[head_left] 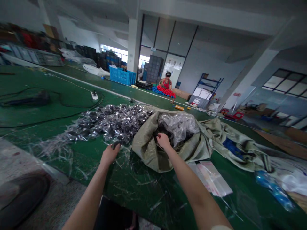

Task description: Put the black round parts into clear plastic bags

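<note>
A grey-green woven sack (153,150) lies open on the green floor, filled with black parts in clear plastic bags (178,124). My right hand (163,140) reaches into its mouth, fingers closed on a dark bagged part. My left hand (110,154) is out to the left, fingers curled round a small dark piece (116,144) at the edge of a wide heap of bagged black parts (107,123) spread on the floor.
Flat clear bags (212,177) lie right of the sack, with more sacking (237,145) and blue packets (275,190) beyond. Black cables and a power strip (94,95) cross the floor at left. A seated person (166,83) works by red and blue items, near a blue crate (122,76).
</note>
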A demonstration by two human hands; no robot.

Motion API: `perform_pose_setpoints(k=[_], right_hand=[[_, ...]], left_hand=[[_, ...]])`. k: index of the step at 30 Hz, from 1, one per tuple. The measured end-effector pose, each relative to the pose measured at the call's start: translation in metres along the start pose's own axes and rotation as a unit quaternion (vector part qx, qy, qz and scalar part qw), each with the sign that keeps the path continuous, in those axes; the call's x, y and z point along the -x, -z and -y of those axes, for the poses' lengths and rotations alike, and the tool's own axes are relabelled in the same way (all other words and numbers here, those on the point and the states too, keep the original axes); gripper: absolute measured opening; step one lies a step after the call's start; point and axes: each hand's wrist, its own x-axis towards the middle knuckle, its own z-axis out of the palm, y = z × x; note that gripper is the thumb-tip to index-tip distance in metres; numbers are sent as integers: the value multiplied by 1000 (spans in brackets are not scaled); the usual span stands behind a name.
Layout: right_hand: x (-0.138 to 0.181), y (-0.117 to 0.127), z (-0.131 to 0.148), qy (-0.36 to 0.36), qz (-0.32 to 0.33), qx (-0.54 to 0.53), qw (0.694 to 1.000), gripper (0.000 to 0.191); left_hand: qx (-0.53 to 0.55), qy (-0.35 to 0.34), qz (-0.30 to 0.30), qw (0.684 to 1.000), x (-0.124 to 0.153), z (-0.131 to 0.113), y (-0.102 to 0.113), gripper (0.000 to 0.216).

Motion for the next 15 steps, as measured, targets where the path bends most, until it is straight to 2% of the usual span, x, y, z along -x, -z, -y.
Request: perform_pose_setpoints(k=[4,6,8,12,15], right_hand=[[-25,-15,0,-51,28,30,998,34],[-31,-20,3,-65,31,32,997,24],[-34,-22,3,-67,28,29,997,17],[-27,-10,2,-35,20,-1,999,17],[4,3,5,32,-8,-42,999,19]], left_hand=[[-85,-3,11,996,-17,27,8,38],[-135,-12,-3,991,-17,39,7,46],[-142,-14,-16,990,-14,49,9,56],[-123,-29,-57,990,-5,52,21,62],[-114,-66,-107,986,1,42,28,55]])
